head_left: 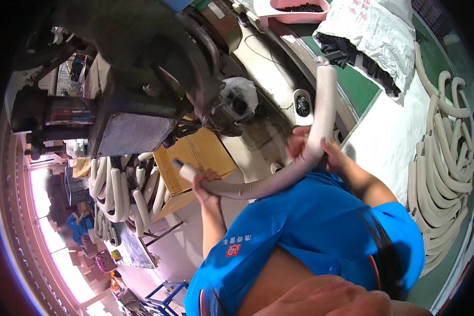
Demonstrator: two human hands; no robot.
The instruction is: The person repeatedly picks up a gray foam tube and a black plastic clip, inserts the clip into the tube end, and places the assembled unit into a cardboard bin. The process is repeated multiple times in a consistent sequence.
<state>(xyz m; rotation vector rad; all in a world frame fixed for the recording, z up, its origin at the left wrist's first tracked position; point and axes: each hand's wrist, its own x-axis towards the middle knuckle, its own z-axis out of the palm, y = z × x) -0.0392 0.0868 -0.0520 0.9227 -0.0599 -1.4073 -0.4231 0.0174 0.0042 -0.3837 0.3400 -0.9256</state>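
A long, curved tube with a pale grey padded sleeve (271, 183) runs across in front of my blue shirt. Near its lower left end, my left hand (206, 185) is closed round it, and a short dark tip sticks out beyond the sleeve. My right hand (333, 155) grips the other arm of the tube from behind, its slightly blurred fingers showing on the left side and its thumb on the right. From there the tube rises to a narrow, light-coloured end. The part of each hand behind the sleeve is hidden.
A large dark machine (142, 100) stands at the left, with an open cardboard box (208, 152) below it. Similar tubes (440, 179) are stacked on the right-hand table; more (124, 192) lie at left. A white sack (371, 31) and pink tub (300, 16) sit at the top.
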